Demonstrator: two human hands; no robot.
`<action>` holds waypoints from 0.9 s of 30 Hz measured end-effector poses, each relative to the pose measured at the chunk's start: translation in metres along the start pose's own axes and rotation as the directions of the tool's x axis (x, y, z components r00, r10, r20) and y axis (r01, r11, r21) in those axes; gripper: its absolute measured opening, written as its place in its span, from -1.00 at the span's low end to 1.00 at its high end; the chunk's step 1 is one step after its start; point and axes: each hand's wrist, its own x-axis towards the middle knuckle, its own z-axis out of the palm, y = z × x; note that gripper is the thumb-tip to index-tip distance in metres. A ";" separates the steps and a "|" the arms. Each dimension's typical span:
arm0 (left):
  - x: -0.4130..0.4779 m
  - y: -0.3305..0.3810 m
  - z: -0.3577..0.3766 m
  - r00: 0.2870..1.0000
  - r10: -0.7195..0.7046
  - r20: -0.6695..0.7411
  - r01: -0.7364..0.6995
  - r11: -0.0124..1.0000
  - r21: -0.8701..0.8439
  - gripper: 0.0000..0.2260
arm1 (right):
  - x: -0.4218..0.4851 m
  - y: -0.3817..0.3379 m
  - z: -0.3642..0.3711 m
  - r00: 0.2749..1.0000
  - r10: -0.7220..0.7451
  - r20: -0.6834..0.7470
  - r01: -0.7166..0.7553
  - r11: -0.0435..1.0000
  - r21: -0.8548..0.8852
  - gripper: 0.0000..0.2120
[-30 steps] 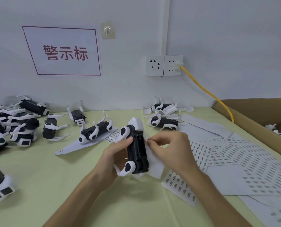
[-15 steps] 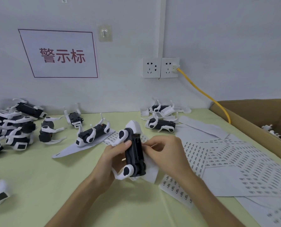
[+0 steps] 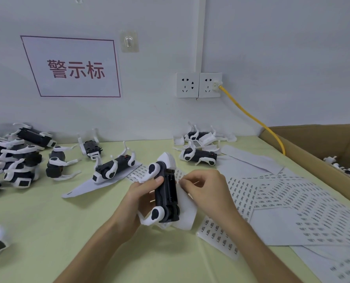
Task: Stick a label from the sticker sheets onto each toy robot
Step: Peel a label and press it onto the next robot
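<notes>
I have the left hand (image 3: 137,199) wrapped round the toy robot (image 3: 167,193), thumb across its upper left side and fingers behind it, so the dark underside faces up at me and is open for sticking; the robot is held just above the table (image 3: 47,231), over a small white sheet (image 3: 185,213), in the middle of the head view. The right hand (image 3: 204,190) is curled, thumb and forefinger pressed together at the robot's right edge; I judge this to be the moment of laying a label down, but whether a label sits between those fingertips is too small for me to tell.

The sticker sheets (image 3: 282,201) are fanned out to the right, near the right hand, which suits a short reach for each label; a cardboard box (image 3: 304,152) stands beyond them with a few robots inside. More robots (image 3: 17,160) are heaped at the left, one (image 3: 113,168) lies on a scrap of backing paper near the middle, and two (image 3: 198,155) lie by the wall; I cannot say which of these are labelled.

Next I would want the label pressed flat; the risk is a crooked or creased stick on the ribbed plastic.
</notes>
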 end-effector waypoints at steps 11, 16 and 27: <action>0.002 0.005 0.002 0.960 0.151 -0.236 -0.137 0.988 0.074 -0.87 | 0.000 -0.004 -0.007 0.986 -0.022 -0.168 0.049 0.987 0.156 -0.88; 0.005 0.011 -0.010 0.885 0.156 -0.438 -0.165 0.986 0.018 -0.43 | -0.002 -0.006 -0.005 0.991 -0.012 -0.135 0.037 0.983 0.181 -0.87; 0.003 0.027 -0.019 0.745 0.380 -0.549 -0.488 0.870 -0.061 -0.83 | -0.003 -0.008 -0.004 0.981 -0.053 -0.186 0.095 0.970 0.225 -0.92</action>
